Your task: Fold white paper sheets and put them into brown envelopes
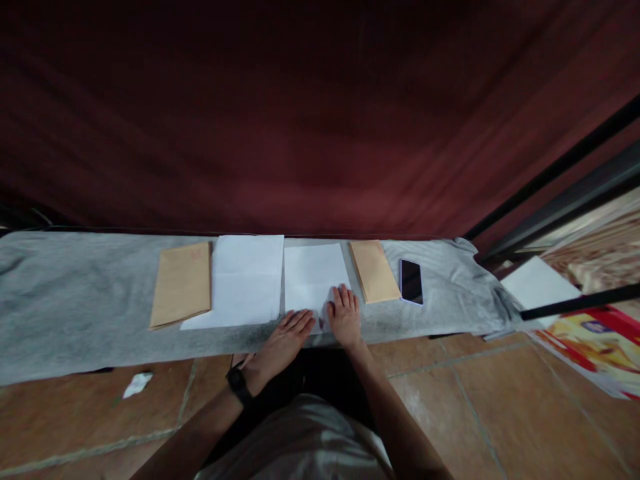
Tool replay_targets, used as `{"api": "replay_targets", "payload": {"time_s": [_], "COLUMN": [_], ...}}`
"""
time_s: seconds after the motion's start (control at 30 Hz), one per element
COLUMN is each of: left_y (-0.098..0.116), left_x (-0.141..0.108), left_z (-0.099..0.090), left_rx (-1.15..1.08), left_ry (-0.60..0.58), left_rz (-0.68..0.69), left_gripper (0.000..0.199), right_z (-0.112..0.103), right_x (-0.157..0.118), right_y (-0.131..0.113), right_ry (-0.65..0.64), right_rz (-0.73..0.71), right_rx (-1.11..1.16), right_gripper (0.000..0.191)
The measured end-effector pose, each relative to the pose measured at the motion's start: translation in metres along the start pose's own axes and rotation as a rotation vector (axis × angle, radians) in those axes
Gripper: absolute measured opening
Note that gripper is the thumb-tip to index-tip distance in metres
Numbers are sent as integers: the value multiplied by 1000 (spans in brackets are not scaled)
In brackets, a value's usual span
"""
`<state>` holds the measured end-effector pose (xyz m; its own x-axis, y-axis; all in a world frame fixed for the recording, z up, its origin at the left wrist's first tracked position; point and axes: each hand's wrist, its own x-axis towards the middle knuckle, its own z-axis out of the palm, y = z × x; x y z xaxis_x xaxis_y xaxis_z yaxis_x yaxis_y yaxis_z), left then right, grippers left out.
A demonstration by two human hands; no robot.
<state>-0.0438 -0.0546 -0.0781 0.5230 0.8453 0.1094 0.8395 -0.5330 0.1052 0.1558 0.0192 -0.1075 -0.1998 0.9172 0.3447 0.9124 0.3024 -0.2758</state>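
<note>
A creased white sheet of paper (315,270) lies on the grey cloth in front of me. Flat on its near left edge rests my left hand (295,327), fingers stretched out, a dark watch on the wrist. My right hand (345,317) presses on the sheet's near right part, its fingers extended. To the left is a stack of white paper (247,280), partly under brown envelopes (183,283). Right of the sheet lies another brown envelope or small pile (375,272).
A phone (411,281) with a dark screen lies on the grey cloth (90,300) at the right. Behind the narrow surface hangs a dark red curtain (310,133). Black bars (560,167) and a red and yellow box (595,347) stand at the right. A white scrap (137,385) lies on the tiled floor.
</note>
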Motion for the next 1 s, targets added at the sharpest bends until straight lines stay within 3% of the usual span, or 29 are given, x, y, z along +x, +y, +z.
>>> {"api": "replay_targets", "payload": {"time_s": [0.23, 0.43, 0.67, 0.83, 1.0], "left_y": [-10, 2, -5, -26, -46], "left_x": [-10, -7, 50, 99, 118], "left_z": [4, -4, -10, 7, 27], "left_rx": [65, -45, -117, -119, -102], "left_ry": [22, 71, 197, 188, 159], "left_rz": [-13, -130, -310, -369, -456], "left_gripper": [57, 42, 54, 60, 66], "right_z": [-3, -7, 0, 9, 21], "right_x": [-1, 10, 36, 61, 80], "right_y": [-7, -20, -29, -30, -17], "right_ry": [-19, -105, -187, -240, -223], "right_rz": [9, -76, -157, -189, -163], "right_rx": [-2, 9, 64, 35, 4], "right_gripper": [50, 50, 50, 55, 51]}}
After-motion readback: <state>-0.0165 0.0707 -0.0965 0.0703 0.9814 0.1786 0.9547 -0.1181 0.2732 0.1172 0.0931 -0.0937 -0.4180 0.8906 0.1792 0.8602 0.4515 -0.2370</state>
